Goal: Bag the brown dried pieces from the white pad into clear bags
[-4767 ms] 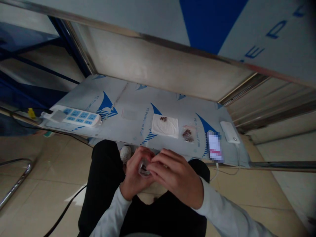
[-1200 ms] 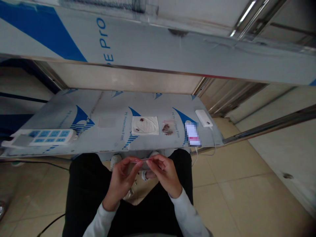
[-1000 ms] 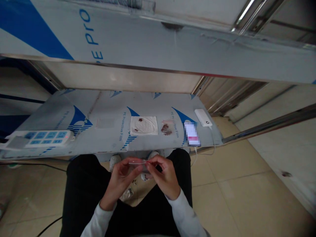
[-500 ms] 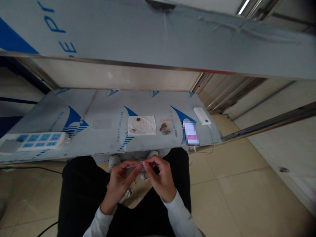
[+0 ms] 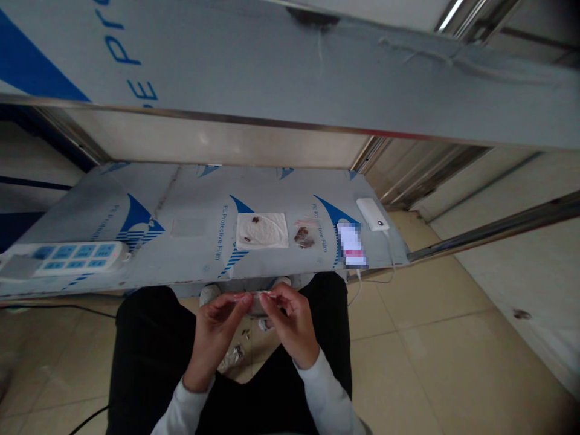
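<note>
My left hand point(image 5: 220, 323) and my right hand point(image 5: 292, 317) meet above my lap, just short of the bench edge. Between their pinched thumbs and fingers is a thin, clear plastic bag point(image 5: 257, 294), seen almost edge-on, so its contents cannot be made out. Beyond the hands, a folded white tissue point(image 5: 270, 234) lies on the bench with two small dark brown bits on it. Right of the tissue sits a clear bag holding brown pieces point(image 5: 304, 235). A flat clear plastic bag point(image 5: 189, 228) rests to the left of the tissue.
The bench point(image 5: 181, 266) carries a power strip point(image 5: 81, 258) at left. At right are a phone point(image 5: 352, 244) and a white power bank point(image 5: 373, 214), with a cable hanging off the edge. A film-covered upper shelf point(image 5: 254, 72) overhangs the back. Litter point(image 5: 233, 356) lies on the floor.
My fingertips have moved slightly apart along the clear plastic bag, the left ones shifting left. It shows more level between them now. The items on the bench have stayed put.
</note>
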A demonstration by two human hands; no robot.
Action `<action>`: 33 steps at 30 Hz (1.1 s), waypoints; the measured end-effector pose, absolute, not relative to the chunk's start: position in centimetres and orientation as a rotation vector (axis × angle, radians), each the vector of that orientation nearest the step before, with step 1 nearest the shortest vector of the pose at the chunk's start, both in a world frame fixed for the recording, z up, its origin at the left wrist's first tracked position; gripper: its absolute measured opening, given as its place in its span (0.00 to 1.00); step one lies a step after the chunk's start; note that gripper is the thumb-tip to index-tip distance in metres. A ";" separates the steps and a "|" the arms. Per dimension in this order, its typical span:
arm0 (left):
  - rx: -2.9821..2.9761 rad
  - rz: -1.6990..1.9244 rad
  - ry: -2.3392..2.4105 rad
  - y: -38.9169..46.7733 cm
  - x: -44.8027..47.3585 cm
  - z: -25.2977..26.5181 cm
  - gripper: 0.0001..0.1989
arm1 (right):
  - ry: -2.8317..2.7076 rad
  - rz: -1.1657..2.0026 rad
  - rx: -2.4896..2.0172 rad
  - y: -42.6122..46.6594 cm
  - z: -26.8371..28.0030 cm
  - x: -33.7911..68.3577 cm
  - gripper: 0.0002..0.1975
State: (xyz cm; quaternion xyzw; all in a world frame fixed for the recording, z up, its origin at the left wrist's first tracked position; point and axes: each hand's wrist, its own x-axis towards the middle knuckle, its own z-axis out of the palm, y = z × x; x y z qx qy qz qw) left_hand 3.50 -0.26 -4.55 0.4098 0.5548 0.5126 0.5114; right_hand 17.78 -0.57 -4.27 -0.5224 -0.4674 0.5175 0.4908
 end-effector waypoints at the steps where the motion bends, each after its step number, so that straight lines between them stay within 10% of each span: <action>1: 0.985 1.240 1.346 -0.4 3.5 -4.6 0.10 | -1.148 1.283 -1.257 -0.6 -4.2 17.8 0.12; 19: 1.362 1.053 1.380 2.1 0.7 -6.0 0.15 | -1.310 1.455 -1.191 4.0 -3.7 20.6 0.14; 33: 1.248 0.864 2.372 15.0 -12.9 -11.4 0.26 | -1.533 0.151 -1.911 17.7 -8.9 30.7 0.26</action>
